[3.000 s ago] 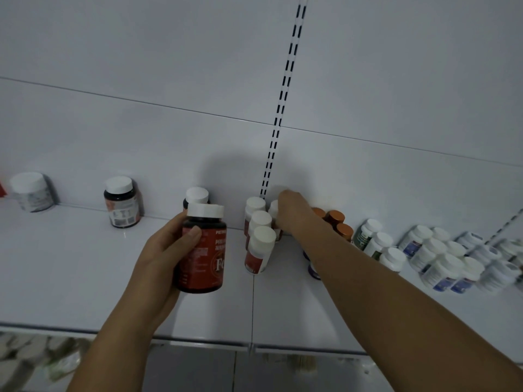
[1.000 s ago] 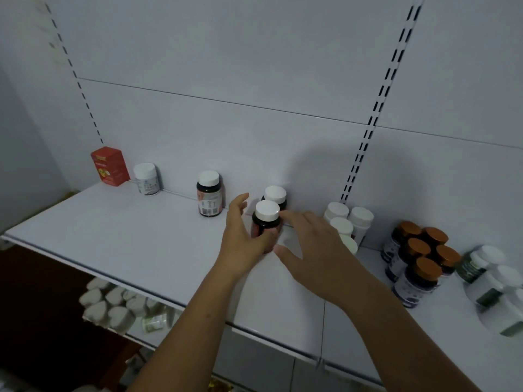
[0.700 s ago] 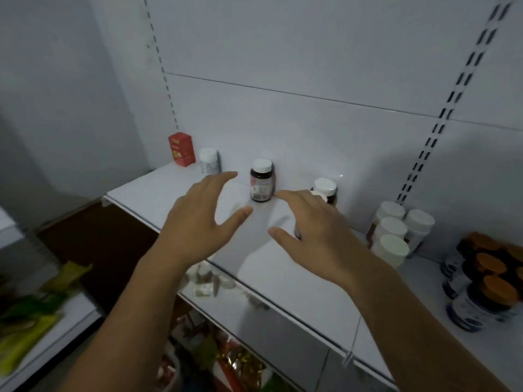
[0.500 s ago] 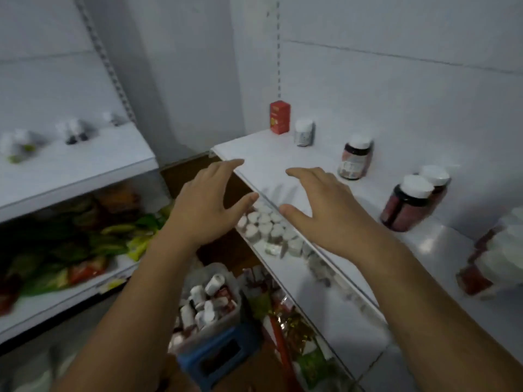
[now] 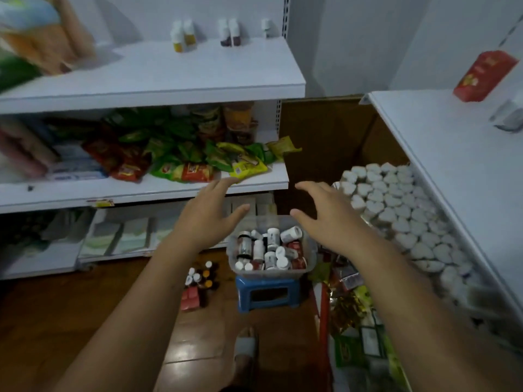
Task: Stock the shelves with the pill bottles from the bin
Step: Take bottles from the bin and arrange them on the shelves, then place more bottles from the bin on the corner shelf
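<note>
Pill bottles [image 5: 268, 248] fill a clear plastic bin [image 5: 310, 251] on a blue stool [image 5: 267, 292], below and between the empty, spread left hand [image 5: 208, 219] and right hand [image 5: 329, 217].

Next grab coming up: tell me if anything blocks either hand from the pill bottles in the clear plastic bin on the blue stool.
Nothing visible does. The clear plastic bin has no lid, its pill bottles lie exposed, and the open left hand and right hand hang above it, one each side.

Dim indoor light, motion-blurred edges, glare on floor [image 5: 195, 348]
</note>
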`<state>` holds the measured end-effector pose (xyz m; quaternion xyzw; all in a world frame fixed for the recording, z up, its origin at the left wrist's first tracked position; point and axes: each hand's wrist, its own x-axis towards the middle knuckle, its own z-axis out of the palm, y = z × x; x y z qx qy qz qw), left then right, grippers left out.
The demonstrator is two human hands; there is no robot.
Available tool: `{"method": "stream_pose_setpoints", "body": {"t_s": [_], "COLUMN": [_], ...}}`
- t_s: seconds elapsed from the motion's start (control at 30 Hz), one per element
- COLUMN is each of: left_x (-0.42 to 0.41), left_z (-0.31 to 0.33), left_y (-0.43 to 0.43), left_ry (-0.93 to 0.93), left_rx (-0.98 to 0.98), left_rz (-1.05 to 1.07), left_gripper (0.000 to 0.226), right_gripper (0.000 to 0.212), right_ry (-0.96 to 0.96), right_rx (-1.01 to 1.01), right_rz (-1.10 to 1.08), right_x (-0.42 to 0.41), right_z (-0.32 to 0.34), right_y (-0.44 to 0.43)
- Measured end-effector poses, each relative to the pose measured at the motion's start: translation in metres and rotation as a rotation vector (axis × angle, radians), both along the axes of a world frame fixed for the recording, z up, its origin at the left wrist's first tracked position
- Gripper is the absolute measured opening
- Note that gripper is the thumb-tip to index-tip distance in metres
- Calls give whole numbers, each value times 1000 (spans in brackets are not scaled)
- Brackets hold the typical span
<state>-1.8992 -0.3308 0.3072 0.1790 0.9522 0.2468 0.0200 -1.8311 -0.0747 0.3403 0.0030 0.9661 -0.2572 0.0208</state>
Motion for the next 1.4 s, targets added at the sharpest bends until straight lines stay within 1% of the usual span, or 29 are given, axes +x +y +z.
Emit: {"method": "stream_pose_setpoints", "body": {"t_s": [0.17, 0.3, 0.4, 0.47, 0.6, 0.67, 0.73, 0.83, 0.87, 0.93, 1.0, 1.03, 1.13, 1.17, 1.23, 1.27, 1.33, 1.37, 1.4], "left_x": [-59, -108, -129, -138, -146, -147, -153, -167, -172, -180, -183, -184, -180, -177, -172, -170, -170, -170, -171], "left_z": [-61, -107, -138, -160, -213, -245, -283, -341, -360, -391, -408, -416, -432, -436, -443, -444, -437, -431, -425], "left_y": [-14, -8, 3, 11, 38, 56, 76, 104, 113, 132, 146, 150, 157, 158, 159, 158, 155, 152, 149], "left_ry": [-128, -227, -301, -386, -623, -751, -811, -800, -809, -836, -866, -872, -804, -774, -753, -750, -758, -748, -739], "left_rx": [56, 41, 39, 52, 57, 55, 62, 38, 34, -17, -75, -85, -88, -84, -60, -33, 37, 68, 90], "left_rz": [-43, -102, -131, -135, -129, -92, -52, -12, 3, -9, -63, -85, -54, -38, -17, 5, 61, 80, 89], "left_gripper": [69, 64, 62, 59, 56, 54, 49, 36, 32, 29, 18, 16, 37, 39, 31, 27, 27, 24, 18], "right_gripper": [55, 53, 53, 53, 48, 42, 40, 57, 59, 65, 74, 78, 88, 92, 98, 94, 70, 58, 51], "right_ry": [-138, -217, -280, -338, -426, -490, -551, -582, -587, -599, -632, -654, -667, -665, -649, -641, -563, -500, -445], "right_rx": [-6, -22, -24, -45, -101, -186, -291, -401, -422, -445, -448, -443, -400, -401, -418, -422, -411, -385, -343], "right_rz": [-91, -159, -195, -213, -278, -351, -436, -537, -557, -596, -613, -614, -604, -620, -654, -661, -666, -668, -652], "right_x": [-43, -73, -90, -99, -117, -128, -142, -158, -162, -171, -177, -180, -190, -195, -201, -202, -199, -195, -188], "right_z": [-54, -94, -117, -134, -177, -208, -245, -328, -354, -391, -419, -431, -463, -480, -520, -520, -492, -480, -468], "right_y": [-5, -5, -7, -7, 0, 5, 9, 22, 25, 26, 26, 27, 33, 37, 49, 47, 32, 25, 19]}}
